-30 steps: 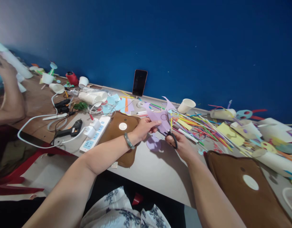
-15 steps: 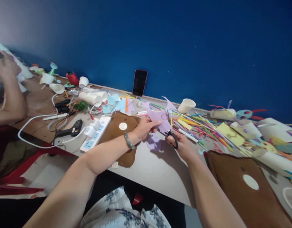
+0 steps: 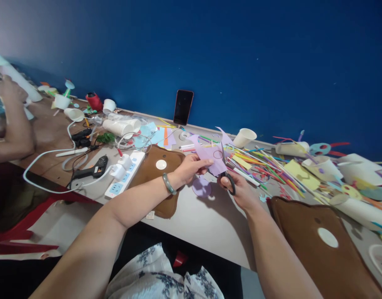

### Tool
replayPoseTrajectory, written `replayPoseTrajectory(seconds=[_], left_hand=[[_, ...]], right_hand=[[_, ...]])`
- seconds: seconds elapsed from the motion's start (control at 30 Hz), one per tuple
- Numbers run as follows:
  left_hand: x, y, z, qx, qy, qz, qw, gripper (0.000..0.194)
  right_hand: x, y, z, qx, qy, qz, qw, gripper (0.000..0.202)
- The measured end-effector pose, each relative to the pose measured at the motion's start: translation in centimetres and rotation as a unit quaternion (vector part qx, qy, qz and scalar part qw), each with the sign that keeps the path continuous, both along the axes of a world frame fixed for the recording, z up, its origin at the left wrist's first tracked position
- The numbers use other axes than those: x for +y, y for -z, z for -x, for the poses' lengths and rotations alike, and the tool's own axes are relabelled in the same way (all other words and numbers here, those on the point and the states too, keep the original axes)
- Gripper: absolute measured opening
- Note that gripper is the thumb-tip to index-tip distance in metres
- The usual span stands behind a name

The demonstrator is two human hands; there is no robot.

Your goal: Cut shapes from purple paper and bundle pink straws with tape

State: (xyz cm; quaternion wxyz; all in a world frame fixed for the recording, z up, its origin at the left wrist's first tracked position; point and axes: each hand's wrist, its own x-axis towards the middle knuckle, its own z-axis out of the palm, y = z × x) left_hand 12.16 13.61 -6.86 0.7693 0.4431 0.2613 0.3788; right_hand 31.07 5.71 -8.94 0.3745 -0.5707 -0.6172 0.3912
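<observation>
Here, found purple paper (image 3: 214, 164) held up over the desk (image 3: 206, 226) at middle of scene. Noted a circle outlined on its face and pointed ends toward the far side. Saw left hand (image 3: 193, 168) at the paper's left part, thumb on top; recorded grip as pinching the sheet. Noted greenish bangle (image 3: 169, 184) on the same wrist. Saw right hand (image 3: 239, 190) at near right of the paper; recorded grip as curled round black handles of scissors (image 3: 230, 182). Traced blades pointing far, at the paper's right part; could not tell how wide apart.

Located purple disc (image 3: 201, 187) on the desk, just near of the paper, between the hands. Listed to left: brown pad (image 3: 149, 170) with white oval, partly under the left forearm in view; white power strip (image 3: 116, 189) beside it, with plugs seated; black glue gun (image 3: 93, 168) farther left; stacked paper cups (image 3: 118, 128) lying on their side beyond. Saw dark-screened phone (image 3: 183, 108) leaning on the blue wall (image 3: 228, 62) at far middle.

Listed to right: white cup (image 3: 245, 138) near the wall; spread of coloured sticks (image 3: 281, 172); yellow sheet (image 3: 301, 175) beside them; second brown pad (image 3: 312, 245) at near right, also with white oval. Observed another person's hand (image 3: 12, 89) at far left, near a long pale tube (image 3: 24, 83); could not make out its hold clearly.
</observation>
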Motion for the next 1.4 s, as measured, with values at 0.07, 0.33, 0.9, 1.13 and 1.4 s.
replayPoseTrajectory(seconds=[0.07, 0.33, 0.9, 1.13, 1.4], left_hand=[[0.0, 0.0, 0.0, -0.002, 0.000, 0.000, 1.000, 0.037], [0.0, -0.2, 0.1, -0.014, 0.000, 0.000, 1.000, 0.042], [0.1, -0.2, 0.1, -0.017, -0.003, 0.003, 1.000, 0.043], [0.1, -0.3, 0.1, -0.012, -0.007, -0.004, 1.000, 0.042], [0.4, -0.1, 0.3, -0.022, -0.023, -0.016, 0.999, 0.041]], right_hand=[[0.0, 0.0, 0.0, 0.018, -0.005, 0.005, 1.000, 0.052], [0.1, 0.0, -0.2, 0.029, -0.008, 0.012, 0.999, 0.053], [0.1, -0.1, 0.0, 0.024, 0.006, 0.013, 1.000, 0.044], [0.0, -0.2, -0.1, 0.021, 0.009, 0.020, 1.000, 0.048], [-0.1, -1.0, 0.2, 0.022, 0.003, 0.014, 1.000, 0.050]])
